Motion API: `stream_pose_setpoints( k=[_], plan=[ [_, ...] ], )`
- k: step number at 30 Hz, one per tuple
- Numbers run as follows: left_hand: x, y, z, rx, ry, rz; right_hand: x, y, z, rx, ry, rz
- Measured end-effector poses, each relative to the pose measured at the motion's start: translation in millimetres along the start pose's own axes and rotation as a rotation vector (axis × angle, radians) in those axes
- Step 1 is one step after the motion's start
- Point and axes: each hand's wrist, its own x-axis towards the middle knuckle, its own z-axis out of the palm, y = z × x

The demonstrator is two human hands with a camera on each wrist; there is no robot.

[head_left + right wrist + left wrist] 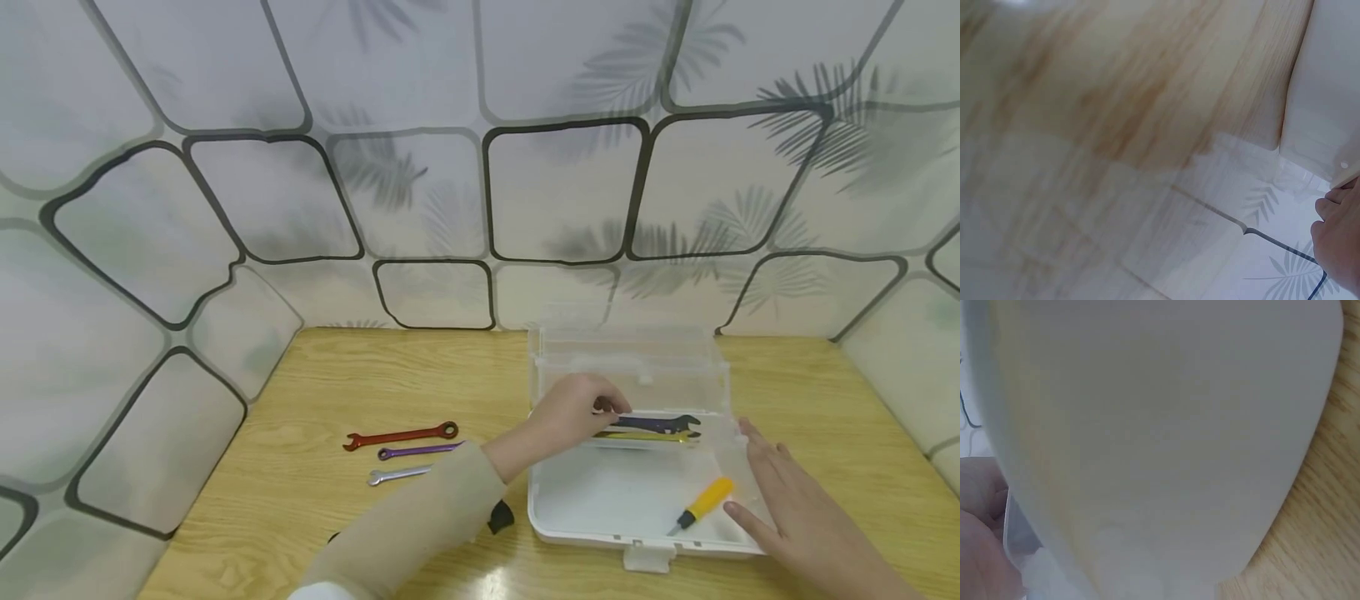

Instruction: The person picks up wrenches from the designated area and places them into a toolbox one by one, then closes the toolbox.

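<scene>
In the head view, my left hand (573, 408) reaches over the back of a white plastic toolbox (600, 492). Its thumb and fingertips pinch the left end of a dark blue-purple wrench (652, 424). Just in front of that lies a yellow wrench (652, 436), its left part under the hand. My right hand (798, 504) rests along the toolbox's right wall, thumb extended over the inside. A yellow-and-black screwdriver (703, 505) lies on the toolbox floor near that thumb. In the right wrist view, fingers (1329, 209) touch the toolbox edge.
Left of the toolbox lie a red wrench (401, 436), a purple wrench (420, 451) and a silver wrench (397, 474). My left sleeve partly covers them. A black object (501, 517) sits beside the sleeve. The clear lid (630, 346) stands raised at the back, near the patterned wall.
</scene>
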Motion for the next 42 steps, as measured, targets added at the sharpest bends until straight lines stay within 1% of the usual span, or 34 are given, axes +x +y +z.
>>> stream_pose_setpoints(
  k=[5,9,12,16,19,27,33,37,40,42],
  plan=[
    [-2.4,-3.4,-4.2,-0.003,0.024,0.025,-2.3,-1.4,1.3,0.028,-0.025,0.03],
    [-5.6,-5.8,-10.5,-0.007,0.037,0.031,-2.2,-1.3,2.0,0.023,0.001,0.013],
    [-9.6,-7.2,-15.6,-0.045,0.042,0.034,-2.4,-1.8,2.8,0.03,0.017,0.005],
    [-14.8,-12.0,-23.7,-0.086,0.053,0.048,-1.0,-3.9,4.5,0.046,-0.004,0.031],
    [-20.1,-16.0,-29.4,-0.094,0.059,0.05,0.0,-5.1,5.3,0.05,-0.013,0.044],
    [-35.8,-34.1,-42.2,-0.128,0.096,0.028,2.3,-8.9,6.5,0.043,0.002,0.047],
    [-48.1,-43.7,-53.3,-0.153,0.13,-0.005,5.5,-7.2,4.7,0.012,0.004,0.036],
    [-56.9,-51.0,-58.2,-0.155,0.162,-0.028,6.2,-6.2,4.8,-0.001,-0.002,0.038],
    [-64.2,-57.7,-61.3,-0.159,0.196,-0.039,6.2,-5.8,4.6,0.005,-0.011,0.047],
    [-69.3,-62.2,-64.1,-0.167,0.215,-0.059,6.4,-5.7,4.3,0.014,-0.015,0.051]
  ],
)
